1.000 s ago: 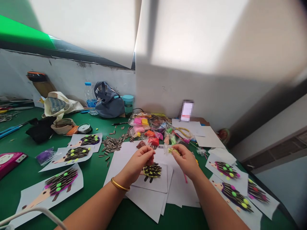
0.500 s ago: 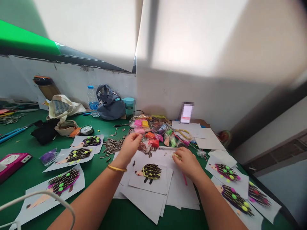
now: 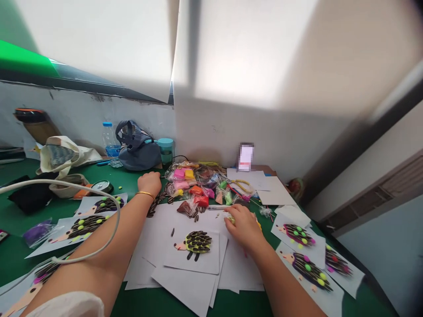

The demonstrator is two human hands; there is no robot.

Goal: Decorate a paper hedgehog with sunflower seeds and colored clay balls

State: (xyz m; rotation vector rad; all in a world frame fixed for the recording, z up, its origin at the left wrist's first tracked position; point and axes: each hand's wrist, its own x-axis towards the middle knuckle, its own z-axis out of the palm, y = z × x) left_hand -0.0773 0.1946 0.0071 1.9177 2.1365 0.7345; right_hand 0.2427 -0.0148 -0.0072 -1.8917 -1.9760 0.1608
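Note:
My left hand (image 3: 149, 182) is stretched over the green table beside the sunflower seeds, its fingers curled; what it holds, if anything, is hidden. On the right, my right hand (image 3: 243, 222) closes on a small packet of yellow clay (image 3: 230, 218) over the white papers. Between my arms lies a card with a hedgehog picture (image 3: 198, 242), its back covered in seeds over yellow-green clay. One loose seed (image 3: 172, 232) lies on the paper just left of the card. Colourful bags of clay (image 3: 201, 189) are heaped behind the papers, and a white pen (image 3: 218, 207) lies in front of them.
Finished hedgehog cards lie at left (image 3: 87, 226) and right (image 3: 310, 270). Along the back stand a water bottle (image 3: 111, 145), a blue bag (image 3: 140, 152), a teal-lidded cup (image 3: 166, 149) and a phone (image 3: 246, 157). Yellow scissors (image 3: 243, 187) rest on paper. A white cable (image 3: 115, 220) crosses my left forearm.
My left hand has moved left and away from me, from above the papers to the seed pile. My right hand stays near the pen. The whole view has shifted, with objects appearing further left.

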